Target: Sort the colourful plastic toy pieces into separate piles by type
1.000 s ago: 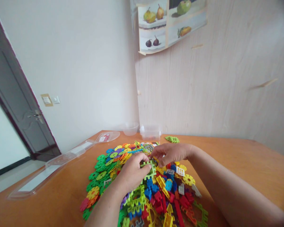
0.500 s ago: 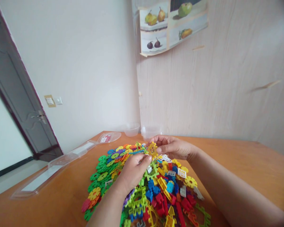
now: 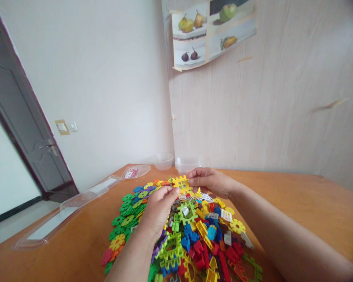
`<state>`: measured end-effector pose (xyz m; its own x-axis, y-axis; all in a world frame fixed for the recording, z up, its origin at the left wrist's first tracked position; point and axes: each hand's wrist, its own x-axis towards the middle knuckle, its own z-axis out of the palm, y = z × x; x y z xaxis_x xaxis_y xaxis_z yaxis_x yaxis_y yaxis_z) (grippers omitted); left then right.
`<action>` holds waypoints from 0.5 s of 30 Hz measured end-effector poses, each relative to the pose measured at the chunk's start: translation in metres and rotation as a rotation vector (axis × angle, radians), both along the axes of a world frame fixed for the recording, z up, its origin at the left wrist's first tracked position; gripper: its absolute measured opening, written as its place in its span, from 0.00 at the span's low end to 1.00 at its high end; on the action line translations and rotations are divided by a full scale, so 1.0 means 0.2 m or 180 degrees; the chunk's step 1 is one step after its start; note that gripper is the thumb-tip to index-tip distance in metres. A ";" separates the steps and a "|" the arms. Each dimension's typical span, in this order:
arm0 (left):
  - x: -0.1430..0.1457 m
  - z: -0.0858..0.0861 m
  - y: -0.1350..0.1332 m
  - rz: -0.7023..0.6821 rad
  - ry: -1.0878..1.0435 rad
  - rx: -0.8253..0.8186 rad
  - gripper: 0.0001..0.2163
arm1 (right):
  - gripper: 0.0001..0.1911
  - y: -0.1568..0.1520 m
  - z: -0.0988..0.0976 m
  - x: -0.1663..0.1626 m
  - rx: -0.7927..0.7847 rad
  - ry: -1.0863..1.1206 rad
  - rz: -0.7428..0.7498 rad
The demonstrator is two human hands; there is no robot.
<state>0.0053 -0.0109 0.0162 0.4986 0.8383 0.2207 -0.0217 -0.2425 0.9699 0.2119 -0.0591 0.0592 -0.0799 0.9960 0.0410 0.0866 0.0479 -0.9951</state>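
A big heap of coloured plastic building pieces (image 3: 191, 231) lies on the wooden table (image 3: 297, 203): flower-shaped discs on the left, square lattice pieces and bricks on the right. Above the far side of the heap, my left hand (image 3: 158, 209) and my right hand (image 3: 212, 181) both pinch a yellow square lattice piece (image 3: 181, 183), one on each side of it. A light green lattice piece (image 3: 187, 211) lies on the heap just below my hands.
A long clear plastic lid (image 3: 67, 211) lies along the table's left edge, with a small oval lid (image 3: 134, 171) beyond it. Two clear tubs (image 3: 176, 161) stand at the far edge by the wall. A dark door (image 3: 26, 129) is at the left.
My left hand let go of the light green lattice piece, which now lies on the heap. My right hand picked up a yellow lattice piece, and both hands now hold it further from me.
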 end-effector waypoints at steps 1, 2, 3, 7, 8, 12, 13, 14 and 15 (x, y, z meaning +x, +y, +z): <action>0.00 0.00 0.00 -0.0007 0.0057 0.0046 0.19 | 0.17 0.00 -0.01 0.00 0.0023 0.0015 0.0062; 0.00 0.00 0.00 -0.0010 0.0119 0.0099 0.20 | 0.16 0.01 -0.01 0.00 0.0044 0.0035 0.0118; 0.00 0.00 0.01 -0.0004 0.0174 0.0155 0.20 | 0.16 0.01 -0.02 0.00 0.0057 0.0050 0.0145; 0.01 -0.01 0.02 0.0244 0.0286 0.0414 0.20 | 0.16 0.07 -0.06 0.06 0.0221 0.0218 -0.0234; 0.01 -0.01 0.02 0.0325 0.0308 0.0481 0.20 | 0.16 0.09 -0.07 0.09 0.0294 0.0301 -0.0440; 0.00 0.00 0.02 0.0542 0.0488 0.0653 0.19 | 0.14 0.16 -0.13 0.30 0.0468 0.0560 -0.1986; 0.00 0.00 0.02 0.0569 0.0526 0.0674 0.19 | 0.13 0.16 -0.15 0.36 0.0474 0.0565 -0.2297; 0.00 0.01 0.02 0.0587 0.0553 0.0691 0.19 | 0.12 0.16 -0.17 0.41 0.0470 0.0561 -0.2529; 0.00 0.01 0.02 0.0601 0.0567 0.0709 0.19 | 0.11 0.16 -0.19 0.46 0.0456 0.0543 -0.2722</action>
